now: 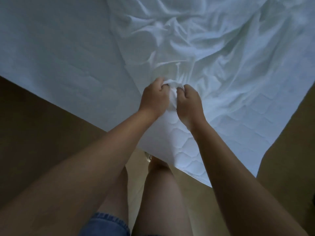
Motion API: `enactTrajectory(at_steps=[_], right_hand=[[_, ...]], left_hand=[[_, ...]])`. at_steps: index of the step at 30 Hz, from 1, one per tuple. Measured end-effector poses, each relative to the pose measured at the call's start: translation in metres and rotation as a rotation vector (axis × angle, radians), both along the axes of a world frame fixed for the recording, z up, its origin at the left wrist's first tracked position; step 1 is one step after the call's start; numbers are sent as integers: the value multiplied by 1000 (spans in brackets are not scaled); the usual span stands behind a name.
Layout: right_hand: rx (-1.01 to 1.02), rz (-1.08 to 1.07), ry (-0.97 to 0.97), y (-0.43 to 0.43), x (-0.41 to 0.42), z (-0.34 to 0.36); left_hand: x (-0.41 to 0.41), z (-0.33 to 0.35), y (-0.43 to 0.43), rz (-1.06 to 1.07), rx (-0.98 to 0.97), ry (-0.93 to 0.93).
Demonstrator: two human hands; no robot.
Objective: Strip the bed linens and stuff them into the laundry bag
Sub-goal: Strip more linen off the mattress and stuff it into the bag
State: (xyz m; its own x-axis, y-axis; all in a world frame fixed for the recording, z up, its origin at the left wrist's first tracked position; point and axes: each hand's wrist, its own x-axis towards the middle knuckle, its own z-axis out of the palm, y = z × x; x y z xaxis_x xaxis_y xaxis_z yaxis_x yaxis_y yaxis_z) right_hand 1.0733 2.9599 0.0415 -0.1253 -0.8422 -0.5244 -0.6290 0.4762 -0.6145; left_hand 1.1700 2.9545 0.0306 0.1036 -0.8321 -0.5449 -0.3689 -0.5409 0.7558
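Note:
A white bed sheet [196, 41] lies crumpled over the right and far part of the bed. Its near corner is bunched up between my two hands at the bed's corner. My left hand [154, 97] grips the bunched sheet from the left, fingers curled into the fabric. My right hand [188, 101] grips the same bunch from the right, close against the left hand. Under the sheet the white quilted mattress pad [180, 147] is bare at the near corner and along the left side [51, 53]. No laundry bag is in view.
The bed's corner points toward me, with brown floor [34, 125] to its left and right. My bare legs and denim shorts [105, 223] stand on pale floor tiles [136, 160] just below the corner.

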Motion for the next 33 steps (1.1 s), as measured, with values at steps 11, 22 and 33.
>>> enactTrajectory(at_steps=[11,22,33], right_hand=[[-307,259,-13,50,41,127],[-84,-186,-213,13,21,196],[145,-308,-500,53,7,204]], left_hand=[[80,162,1,-196,167,434],[91,205,39,-569,-644,-333],[51,171,12,-864,-578,-501]])
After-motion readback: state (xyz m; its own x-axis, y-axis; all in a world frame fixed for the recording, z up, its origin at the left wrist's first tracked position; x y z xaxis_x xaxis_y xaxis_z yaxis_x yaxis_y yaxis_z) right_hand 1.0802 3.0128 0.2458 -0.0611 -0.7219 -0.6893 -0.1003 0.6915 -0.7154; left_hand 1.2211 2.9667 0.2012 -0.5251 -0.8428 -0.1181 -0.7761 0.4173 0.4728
